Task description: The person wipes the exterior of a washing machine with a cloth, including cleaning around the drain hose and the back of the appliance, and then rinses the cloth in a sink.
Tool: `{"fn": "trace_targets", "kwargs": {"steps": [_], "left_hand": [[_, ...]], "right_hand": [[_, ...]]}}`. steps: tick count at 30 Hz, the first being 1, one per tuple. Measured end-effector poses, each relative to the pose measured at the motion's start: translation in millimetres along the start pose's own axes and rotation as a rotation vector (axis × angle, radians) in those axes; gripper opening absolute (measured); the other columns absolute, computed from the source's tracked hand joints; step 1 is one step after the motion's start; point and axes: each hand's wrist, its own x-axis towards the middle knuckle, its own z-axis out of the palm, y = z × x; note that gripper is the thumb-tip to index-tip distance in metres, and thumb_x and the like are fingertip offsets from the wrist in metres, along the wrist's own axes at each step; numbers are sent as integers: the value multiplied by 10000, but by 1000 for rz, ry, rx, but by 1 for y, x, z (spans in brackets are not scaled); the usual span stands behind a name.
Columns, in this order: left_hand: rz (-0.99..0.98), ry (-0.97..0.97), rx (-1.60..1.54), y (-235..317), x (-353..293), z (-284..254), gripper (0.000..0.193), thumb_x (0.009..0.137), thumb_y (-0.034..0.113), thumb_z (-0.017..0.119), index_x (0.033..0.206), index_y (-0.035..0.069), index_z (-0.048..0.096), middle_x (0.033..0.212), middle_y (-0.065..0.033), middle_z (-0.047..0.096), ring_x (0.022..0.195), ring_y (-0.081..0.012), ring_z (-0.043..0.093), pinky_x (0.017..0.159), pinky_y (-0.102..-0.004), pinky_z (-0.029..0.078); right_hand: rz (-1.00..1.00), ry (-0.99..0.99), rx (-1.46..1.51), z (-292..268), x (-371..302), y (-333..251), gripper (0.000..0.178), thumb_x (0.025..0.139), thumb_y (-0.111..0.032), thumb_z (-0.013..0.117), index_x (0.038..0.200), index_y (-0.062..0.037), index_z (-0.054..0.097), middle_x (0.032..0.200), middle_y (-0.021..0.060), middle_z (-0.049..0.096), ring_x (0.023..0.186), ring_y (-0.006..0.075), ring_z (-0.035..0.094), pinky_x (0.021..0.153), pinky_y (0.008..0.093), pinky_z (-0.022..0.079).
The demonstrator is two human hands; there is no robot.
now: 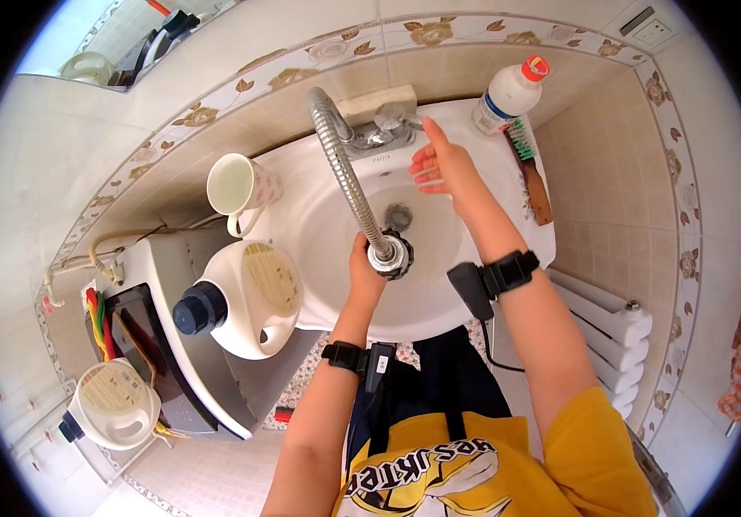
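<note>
A chrome faucet stands at the back of the white washbasin. Its ribbed flexible hose arches toward me and ends in a dark round nozzle. My left hand is at the nozzle's left side, thumb up; its other fingers are hidden beneath or behind the nozzle, so its grip does not show. With nothing in it, my right hand is raised over the basin's back right, fingers apart and stretched out. Its fingertip lies close to the faucet lever; contact is unclear.
On the basin's left rim stands a white mug, with a large white jug with a dark cap nearer me. A red-capped bottle and a wooden-handled brush sit at the right. Left is a washing machine; right, a white radiator.
</note>
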Motion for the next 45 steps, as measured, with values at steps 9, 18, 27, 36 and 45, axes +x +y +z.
{"fn": "trace_targets", "kwargs": {"steps": [9,18,27,36,45], "left_hand": [[29,-10,7,3,-4,-4,248,796,96,651,998,18,530,801,-9,569,719,-74,528,680,-202,435],[150,-5,12,29,-10,12,199,780,86,652,944,30,554,774,-16,550,704,-106,514,663,-243,437],[261,67,-53,43,-16,36,215,749,59,665,905,21,521,852,-67,533,766,-146,514,715,-278,430],[-30,167,-85,3,-10,35,108,847,104,560,880,1,562,686,-18,515,640,-113,474,604,-249,412],[-146,-164,-254,17,-7,26,221,860,163,562,1026,17,556,950,-65,578,870,-135,537,768,-249,427]], "right_hand": [[-109,167,-39,-9,14,-4,644,702,-658,541,678,-15,551,638,82,588,536,155,551,467,249,452],[15,45,-53,-8,19,77,626,736,-648,515,929,-59,596,953,78,590,807,186,553,709,363,449],[380,-259,623,15,-5,163,299,833,-337,544,968,-72,571,913,67,600,787,187,583,677,334,481],[-292,137,-360,31,-10,167,323,831,-246,457,764,53,560,678,165,550,618,220,536,594,341,426],[198,12,141,25,-14,159,414,857,-382,446,914,1,591,875,126,600,793,213,589,629,344,451]]}}
